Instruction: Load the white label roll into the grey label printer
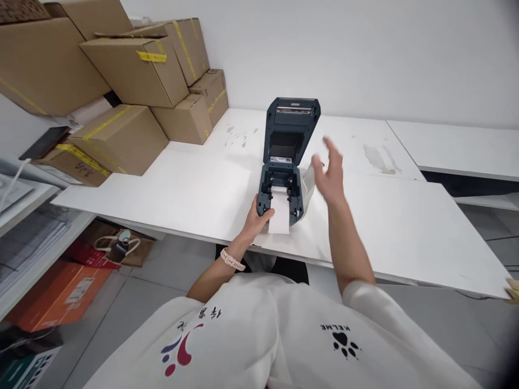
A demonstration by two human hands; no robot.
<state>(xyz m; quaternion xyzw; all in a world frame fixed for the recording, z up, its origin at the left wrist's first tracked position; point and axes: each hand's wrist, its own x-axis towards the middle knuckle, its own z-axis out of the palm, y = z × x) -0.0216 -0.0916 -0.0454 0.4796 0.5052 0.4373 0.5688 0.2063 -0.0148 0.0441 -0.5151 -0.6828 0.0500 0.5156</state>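
A dark blue label printer (283,135) stands on the white table with its lid raised. From its inside a white strip of label paper (279,216) runs out over the front edge. My left hand (256,219) is closed on the printer's front left corner, its thumb lying at the side of the paper. To the right of the printer, my right hand (331,175) is raised with fingers apart and nothing in it, slightly blurred. A pale, crumpled sheet or bag (308,186) shows between the printer and this hand; what it is I cannot tell.
Cardboard boxes (133,70) with yellow tape are stacked at the table's back left. A white wall stands behind the white table (194,189). Below, at the left, are an orange box (60,292) and a shelf with papers (28,243). Another white tabletop (466,146) adjoins on the right.
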